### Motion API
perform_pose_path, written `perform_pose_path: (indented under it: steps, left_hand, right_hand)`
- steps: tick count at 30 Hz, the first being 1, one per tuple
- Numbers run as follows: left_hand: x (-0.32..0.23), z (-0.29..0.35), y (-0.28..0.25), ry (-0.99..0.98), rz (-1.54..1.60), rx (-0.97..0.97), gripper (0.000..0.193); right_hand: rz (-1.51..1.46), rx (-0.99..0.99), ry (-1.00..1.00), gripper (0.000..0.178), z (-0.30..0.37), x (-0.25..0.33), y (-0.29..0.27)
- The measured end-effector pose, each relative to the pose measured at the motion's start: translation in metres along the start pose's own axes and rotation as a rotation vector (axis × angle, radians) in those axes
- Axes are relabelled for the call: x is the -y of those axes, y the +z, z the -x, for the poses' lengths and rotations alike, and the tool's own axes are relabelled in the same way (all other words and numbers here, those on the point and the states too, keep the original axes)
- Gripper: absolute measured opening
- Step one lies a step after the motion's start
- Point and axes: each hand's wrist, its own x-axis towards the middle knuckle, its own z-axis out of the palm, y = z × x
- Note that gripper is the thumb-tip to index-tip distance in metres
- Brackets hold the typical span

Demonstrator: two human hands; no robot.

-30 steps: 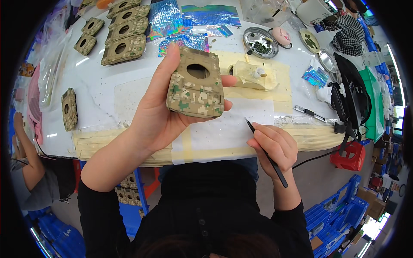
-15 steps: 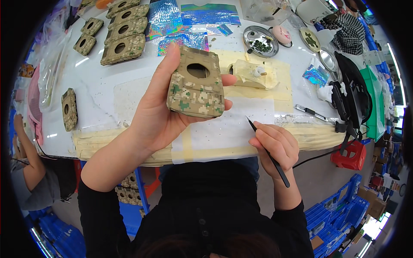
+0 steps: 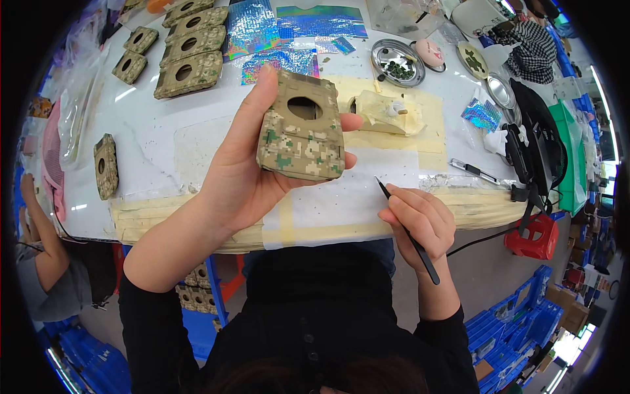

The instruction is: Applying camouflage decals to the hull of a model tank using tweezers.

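Raised over the near middle of the table, my left hand (image 3: 239, 171) grips a camouflage model vehicle hull (image 3: 300, 141) with a round hole near its far end. The thumb lies along its left side and fingertips show at its right. My right hand (image 3: 420, 223) holds black tweezers (image 3: 412, 240) like a pen, their tip pointing up and left, apart from the hull. Below them lies a white sheet (image 3: 348, 203) dotted with tiny specks, edged with yellow tape.
More camouflage hulls (image 3: 187, 73) stand at the far left, and one (image 3: 105, 167) lies near the left edge. Shiny holographic sheets (image 3: 249, 29) lie at the back. A metal dish (image 3: 398, 64) holds small green pieces. At right are a utility knife (image 3: 474, 171) and a black bag (image 3: 535, 141).
The hull in my left hand has shifted very slightly to the right. My right hand and the tweezers have hardly moved.
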Motion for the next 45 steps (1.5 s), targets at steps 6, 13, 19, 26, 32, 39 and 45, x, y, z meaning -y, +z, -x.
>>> perform_pose_path:
  steps: [6, 13, 19, 26, 32, 39, 45]
  left_hand:
    - [0.000, 0.000, 0.001, -0.013, -0.017, -0.003, 0.072]
    - [0.000, 0.000, 0.001, -0.008, -0.027, -0.010, 0.072]
    - [0.001, 0.001, 0.002, -0.012, -0.020, -0.002, 0.072]
    - [0.001, 0.001, 0.003, -0.007, -0.030, -0.006, 0.072]
    - [0.002, 0.001, 0.003, -0.016, -0.045, -0.019, 0.072]
    - [0.005, 0.007, 0.001, -0.137, -0.108, 0.192, 0.060]
    - [0.004, 0.012, 0.005, -0.168, -0.170, 0.384, 0.066]
  right_hand:
    - [-0.044, -0.029, 0.031, 0.020, 0.000, 0.000, 0.000]
    - [-0.018, 0.000, 0.010, 0.022, 0.000, 0.000, 0.000]
    - [-0.016, 0.001, 0.006, 0.022, 0.000, 0.000, 0.001]
    - [-0.022, -0.004, 0.010, 0.022, 0.001, -0.001, 0.001]
    - [-0.138, -0.077, 0.090, 0.017, 0.001, -0.001, -0.001]
    - [-0.869, -0.271, 0.869, 0.016, -0.018, 0.007, -0.017]
    - [-1.139, -0.237, 0.992, 0.020, -0.031, -0.004, -0.020]
